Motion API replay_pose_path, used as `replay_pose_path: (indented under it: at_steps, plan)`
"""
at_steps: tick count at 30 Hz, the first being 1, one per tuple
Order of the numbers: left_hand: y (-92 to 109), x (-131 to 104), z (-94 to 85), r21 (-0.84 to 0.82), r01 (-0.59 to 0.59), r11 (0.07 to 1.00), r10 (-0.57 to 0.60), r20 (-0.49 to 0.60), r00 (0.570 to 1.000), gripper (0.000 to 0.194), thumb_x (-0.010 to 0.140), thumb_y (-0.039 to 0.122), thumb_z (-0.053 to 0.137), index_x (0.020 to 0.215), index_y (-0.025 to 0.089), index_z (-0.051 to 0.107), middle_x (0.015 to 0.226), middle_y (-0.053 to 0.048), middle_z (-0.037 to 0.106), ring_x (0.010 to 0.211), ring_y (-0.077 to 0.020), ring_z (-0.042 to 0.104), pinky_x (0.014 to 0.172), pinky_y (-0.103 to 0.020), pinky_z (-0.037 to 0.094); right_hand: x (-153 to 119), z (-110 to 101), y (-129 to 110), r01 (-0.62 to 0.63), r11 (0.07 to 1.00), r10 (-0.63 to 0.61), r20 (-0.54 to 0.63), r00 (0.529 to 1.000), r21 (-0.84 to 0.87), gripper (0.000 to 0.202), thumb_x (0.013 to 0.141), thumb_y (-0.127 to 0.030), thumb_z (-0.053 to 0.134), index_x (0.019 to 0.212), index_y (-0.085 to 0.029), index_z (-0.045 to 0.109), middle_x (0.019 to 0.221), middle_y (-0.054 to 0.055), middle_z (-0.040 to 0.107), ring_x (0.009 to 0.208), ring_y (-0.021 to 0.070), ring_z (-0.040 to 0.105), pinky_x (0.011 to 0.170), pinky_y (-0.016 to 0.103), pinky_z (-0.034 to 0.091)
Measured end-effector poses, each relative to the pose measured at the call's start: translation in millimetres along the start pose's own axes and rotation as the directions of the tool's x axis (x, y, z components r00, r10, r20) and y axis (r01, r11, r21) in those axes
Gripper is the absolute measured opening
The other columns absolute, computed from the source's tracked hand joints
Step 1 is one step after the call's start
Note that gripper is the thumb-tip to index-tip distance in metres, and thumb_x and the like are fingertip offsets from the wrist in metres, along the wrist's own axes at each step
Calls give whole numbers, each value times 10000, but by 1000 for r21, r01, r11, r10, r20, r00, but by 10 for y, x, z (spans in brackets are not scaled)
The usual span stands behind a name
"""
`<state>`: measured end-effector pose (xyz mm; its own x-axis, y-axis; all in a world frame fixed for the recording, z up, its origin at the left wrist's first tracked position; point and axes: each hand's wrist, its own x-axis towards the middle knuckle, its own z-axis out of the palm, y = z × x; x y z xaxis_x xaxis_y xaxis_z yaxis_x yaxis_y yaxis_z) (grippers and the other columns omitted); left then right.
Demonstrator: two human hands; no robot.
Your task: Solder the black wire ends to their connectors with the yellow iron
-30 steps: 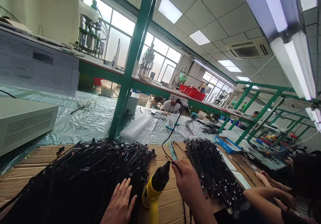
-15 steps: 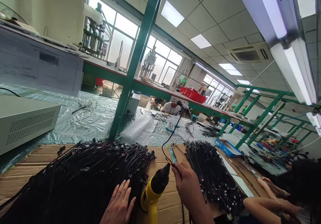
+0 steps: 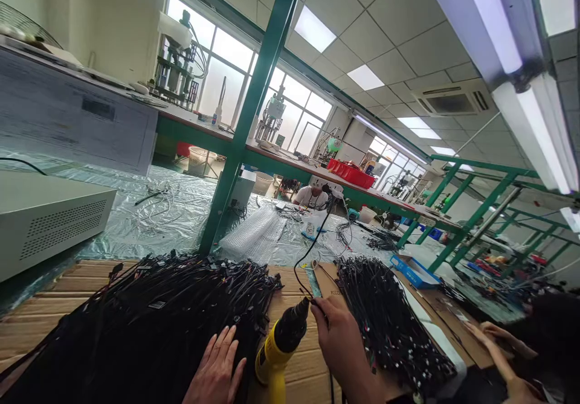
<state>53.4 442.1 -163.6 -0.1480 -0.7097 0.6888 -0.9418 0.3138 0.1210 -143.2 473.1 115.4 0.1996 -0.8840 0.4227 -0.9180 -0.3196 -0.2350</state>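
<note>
Left hand [image 3: 217, 371] lies flat, fingers spread, on the big heap of black cables [image 3: 149, 325] on the counter [image 3: 290, 307]; beside it the yellow heat gun [image 3: 278, 346]; right hand [image 3: 339, 337] pinches a thin black wire [image 3: 312, 247] at the nozzle. Wire looks light and limp, best held near its end
</note>
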Motion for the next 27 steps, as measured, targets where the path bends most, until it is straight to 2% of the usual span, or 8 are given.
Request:
replay_pose_path:
  at_steps: [15, 20, 27]
  plan:
    - [10, -4, 5, -1, 1, 1000, -1, 6, 1000, 450, 920, 462, 468, 1209, 161, 637, 1383, -152, 563, 1285, -306, 507, 1021, -490, 481, -33, -35, -20, -20, 1000, 21, -7, 1000, 21, 276, 971, -198, 413, 1018, -200, 685, 948, 67, 662, 885, 210, 638, 827, 296, 435]
    - [-1, 5, 28, 8, -3, 1000, 3, -7, 1000, 440, 916, 455, 481, 1199, 159, 642, 1375, -150, 571, 1275, -307, 518, 1016, -480, 482, -36, -17, -28, -38, 999, 37, 17, 999, 32, 279, 968, -226, 399, 976, -179, 675, 957, 97, 647, 918, 239, 613, 835, 327, 408]
    - [-16, -16, 76, 26, -15, 1000, 16, -39, 999, 429, 912, 443, 496, 1201, 156, 633, 1376, -149, 571, 1269, -301, 524, 1015, -481, 477, -8, 14, 40, -140, 957, 132, 52, 990, 255, 282, 947, -329, 413, 826, -191, 626, 899, 95, 607, 897, 255, 545, 822, 366, 358]
